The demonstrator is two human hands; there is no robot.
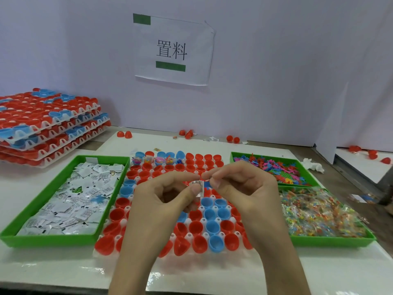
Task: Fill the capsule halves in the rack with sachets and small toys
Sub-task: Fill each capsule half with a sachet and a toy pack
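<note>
Above the rack (212, 257), sachet (200, 185) between left fingers (194, 192) and right fingers (215, 182)

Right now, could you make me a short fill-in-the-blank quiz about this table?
The left hand and right hand together pinch one small white ____.
The capsule halves in the rack are red or ____.
The stack of other racks sits on the person's far ____.
Missing: sachet, blue, left.

The capsule halves (195, 227) are red and blue in a white rack (212, 257). Green trays (53, 239) hold white sachets (70, 201) with black barcode print, pink, blue, red and green toys (274, 167), and clear multicoloured packets (319, 213). The white sign (173, 50) bears black characters and green bars.
</note>
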